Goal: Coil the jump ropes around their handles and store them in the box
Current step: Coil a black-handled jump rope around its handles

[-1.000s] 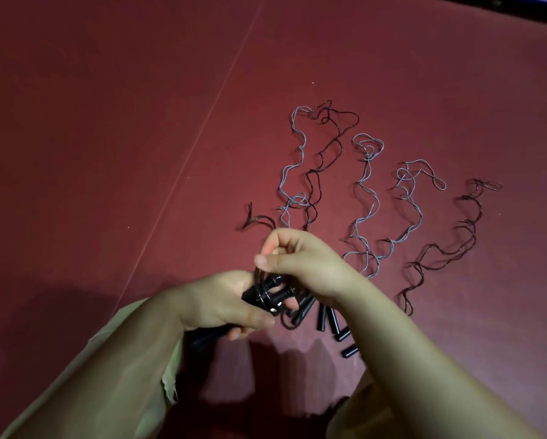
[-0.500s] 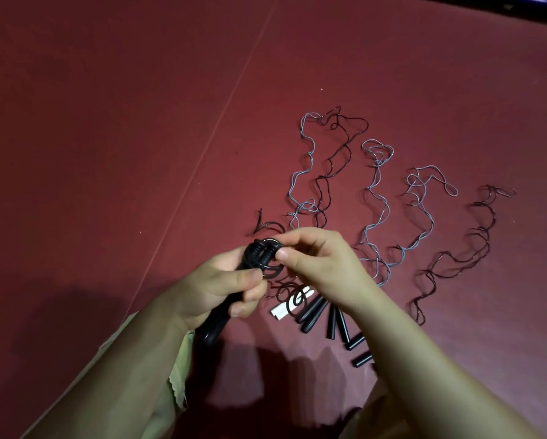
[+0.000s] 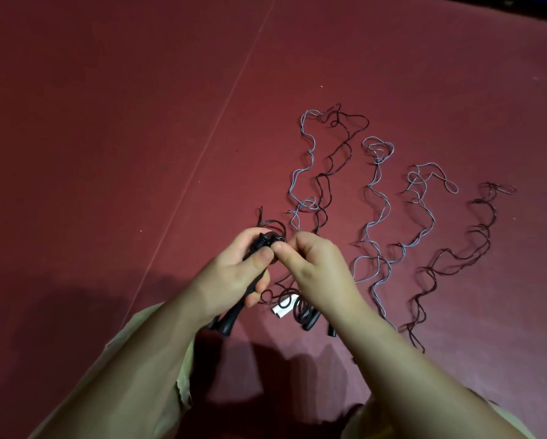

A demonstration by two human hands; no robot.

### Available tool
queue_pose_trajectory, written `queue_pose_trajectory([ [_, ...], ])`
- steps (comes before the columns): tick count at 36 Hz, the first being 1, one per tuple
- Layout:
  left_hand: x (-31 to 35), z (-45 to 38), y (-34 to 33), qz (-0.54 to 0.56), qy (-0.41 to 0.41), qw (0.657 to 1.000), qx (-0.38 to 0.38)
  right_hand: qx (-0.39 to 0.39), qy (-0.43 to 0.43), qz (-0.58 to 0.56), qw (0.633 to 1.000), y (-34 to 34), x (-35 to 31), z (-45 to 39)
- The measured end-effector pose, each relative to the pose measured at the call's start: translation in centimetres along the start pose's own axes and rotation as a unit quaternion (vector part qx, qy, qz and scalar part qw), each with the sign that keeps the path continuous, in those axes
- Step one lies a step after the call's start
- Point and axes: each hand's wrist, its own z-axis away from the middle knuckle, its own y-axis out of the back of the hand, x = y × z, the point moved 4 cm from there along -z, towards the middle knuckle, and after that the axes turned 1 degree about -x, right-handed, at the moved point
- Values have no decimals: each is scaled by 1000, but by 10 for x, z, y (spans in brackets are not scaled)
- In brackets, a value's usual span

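My left hand (image 3: 234, 274) grips a pair of black jump-rope handles (image 3: 231, 318) held together, with black rope coiled round their top end (image 3: 266, 240). My right hand (image 3: 319, 267) pinches that black rope right beside the coil. A loose loop of the same rope (image 3: 273, 224) sticks up behind the hands. More black handles (image 3: 308, 321) lie on the floor under my right wrist, partly hidden. No box is in view.
Several wavy ropes lie spread on the dark red floor mat (image 3: 107, 153): grey ones (image 3: 376, 217) and black ones (image 3: 475, 242) to the right. A small white piece (image 3: 281, 308) lies by the handles. A seam line (image 3: 202, 160) crosses the mat.
Both hands have risen and moved away from me with the handles. The rope coil at the top of the handles has grown tighter, and my right hand now pinches the rope beside it.
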Motion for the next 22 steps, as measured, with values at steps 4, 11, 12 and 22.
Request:
queue_pose_trajectory([
  [4, 1, 0, -1, -22, -6, 999, 22, 3, -2, -7, 1000, -1, 1, -1],
  [11, 1, 0, 10, -62, 16, 995, 82, -98, -11, -81, 992, 12, -6, -3],
  [12, 1, 0, 14, -68, 20, 993, 90, -105, -2, -79, 991, 18, -6, -4],
  [22, -10, 0, 15, -131, 61, 989, 23, -182, 108, -61, 975, 30, -22, 1],
])
